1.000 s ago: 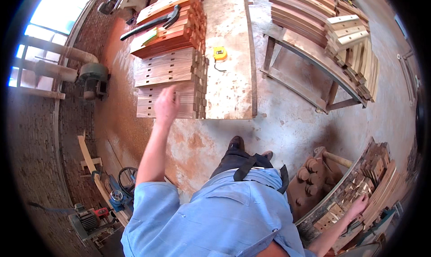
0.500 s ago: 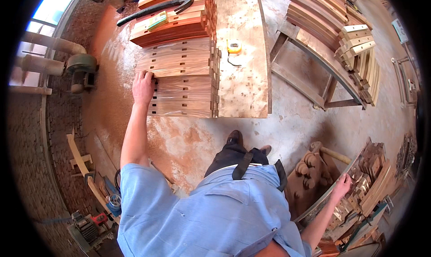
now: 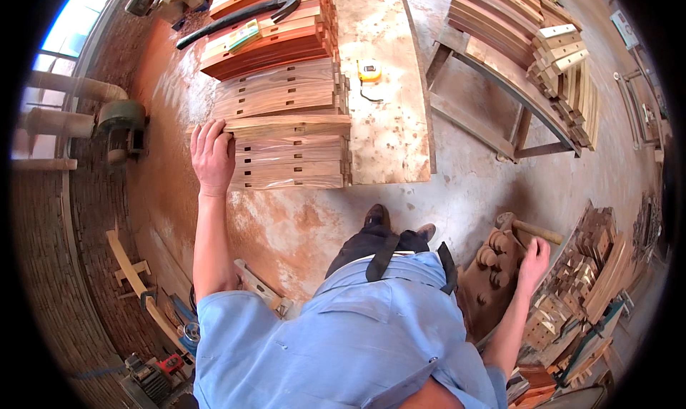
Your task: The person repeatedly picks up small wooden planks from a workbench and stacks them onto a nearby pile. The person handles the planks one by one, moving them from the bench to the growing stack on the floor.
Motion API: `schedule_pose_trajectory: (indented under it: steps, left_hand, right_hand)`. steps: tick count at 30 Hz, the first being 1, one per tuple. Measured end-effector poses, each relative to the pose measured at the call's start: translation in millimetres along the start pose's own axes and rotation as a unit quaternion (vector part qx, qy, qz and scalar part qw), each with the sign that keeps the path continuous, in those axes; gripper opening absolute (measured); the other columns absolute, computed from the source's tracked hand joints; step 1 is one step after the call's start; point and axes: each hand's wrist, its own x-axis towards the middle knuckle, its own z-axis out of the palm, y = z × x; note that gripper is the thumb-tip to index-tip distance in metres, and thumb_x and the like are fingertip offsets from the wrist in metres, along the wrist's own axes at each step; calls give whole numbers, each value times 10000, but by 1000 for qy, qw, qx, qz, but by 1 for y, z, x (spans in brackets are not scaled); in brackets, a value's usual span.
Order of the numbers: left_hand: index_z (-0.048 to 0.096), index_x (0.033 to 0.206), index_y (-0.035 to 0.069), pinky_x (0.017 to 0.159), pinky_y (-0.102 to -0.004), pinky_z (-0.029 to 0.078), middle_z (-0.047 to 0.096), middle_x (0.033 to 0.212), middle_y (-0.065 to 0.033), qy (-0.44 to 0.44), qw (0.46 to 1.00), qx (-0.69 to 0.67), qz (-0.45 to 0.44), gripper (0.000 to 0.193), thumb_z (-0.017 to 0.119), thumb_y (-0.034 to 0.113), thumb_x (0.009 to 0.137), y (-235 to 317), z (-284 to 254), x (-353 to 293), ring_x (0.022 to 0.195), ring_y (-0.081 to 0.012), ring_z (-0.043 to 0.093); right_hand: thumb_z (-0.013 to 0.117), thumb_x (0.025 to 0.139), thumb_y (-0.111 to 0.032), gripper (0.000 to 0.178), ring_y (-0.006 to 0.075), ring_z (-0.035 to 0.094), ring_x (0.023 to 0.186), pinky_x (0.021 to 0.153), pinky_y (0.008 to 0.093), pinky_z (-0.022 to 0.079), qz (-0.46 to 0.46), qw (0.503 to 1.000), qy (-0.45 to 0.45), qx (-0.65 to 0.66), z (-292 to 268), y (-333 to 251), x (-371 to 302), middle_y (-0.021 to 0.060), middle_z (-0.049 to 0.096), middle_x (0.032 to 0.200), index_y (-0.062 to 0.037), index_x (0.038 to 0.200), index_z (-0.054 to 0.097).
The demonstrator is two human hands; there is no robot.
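At the near part of a stack of brown slotted boards (image 3: 293,155), my left hand (image 3: 212,155) is closed on the left end of one wooden board (image 3: 293,126). That board is turned up so that a paler narrow face shows, and it rests across the stack. Its fingers go over the end, with the thumb hidden. Far to the right, my right hand (image 3: 534,265) hangs away from the stack, fingers loosely bent and apart, with nothing visible in it. It appears near a round wooden handle (image 3: 539,231), with no contact that I can make out.
A black hammer (image 3: 243,22) and a small yellow-green packet (image 3: 243,35) lie on redder boards. A yellow tape measure (image 3: 369,70) sits on the plywood top (image 3: 389,134). Timber fills a rack (image 3: 525,127) at right. More wood pieces (image 3: 579,273) lie behind my right hand.
My left hand has taken hold of the board's end, and the board has turned up from lying flat. My right hand has moved left and up, away from the wood pieces.
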Motion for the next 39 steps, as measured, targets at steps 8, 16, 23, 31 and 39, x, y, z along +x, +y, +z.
schedule_pose_trajectory:
  steps: [8, 16, 23, 31, 39]
  left_hand:
    - [589, 854, 88, 1046, -489, 440, 684, 1121, -85, 38, 993, -94, 67, 164, 714, 12, 779, 78, -12, 48, 1119, -292, 624]
    - [606, 859, 84, 1056, -477, 427, 669, 1154, -83, 22, 958, -217, 188, 124, 699, 52, 784, 189, -10, 97, 1121, -280, 620]
    - [655, 1012, 59, 1074, -487, 404, 604, 1275, -119, 38, 945, -265, 188, 191, 710, 118, 839, 260, 3, 110, 1251, -323, 524]
    - [590, 1171, -13, 1006, -481, 443, 581, 1284, -197, -17, 931, -341, 126, 361, 704, 34, 832, 297, 16, 112, 1201, -404, 532]
    - [585, 1180, -25, 1010, -489, 434, 574, 1273, -205, -116, 922, -353, 105, 343, 655, 40, 851, 326, 23, 86, 1188, -408, 528]
  right_hand:
    - [775, 760, -125, 441, 337, 585, 1095, 944, 407, 483, -226, 963, -107, 97, 32, -196, 14, 158, 583, 1210, -13, 1146, 594]
    - [824, 703, -206, 622, 337, 580, 1076, 931, 452, 476, -361, 913, -183, 52, 36, -259, 10, 170, 584, 1138, -5, 1218, 539]
    - [803, 736, -208, 609, 343, 645, 837, 739, 442, 522, -238, 946, -217, 36, 32, -194, 4, 159, 609, 946, -35, 1243, 512]
    - [713, 840, -284, 507, 380, 634, 982, 811, 466, 528, -10, 983, -180, 28, -1, -115, 4, 196, 633, 1056, -8, 1221, 524]
    - [658, 917, -299, 442, 251, 655, 866, 726, 373, 533, 196, 916, -158, 314, -26, -61, -5, 150, 658, 962, -15, 1232, 537]
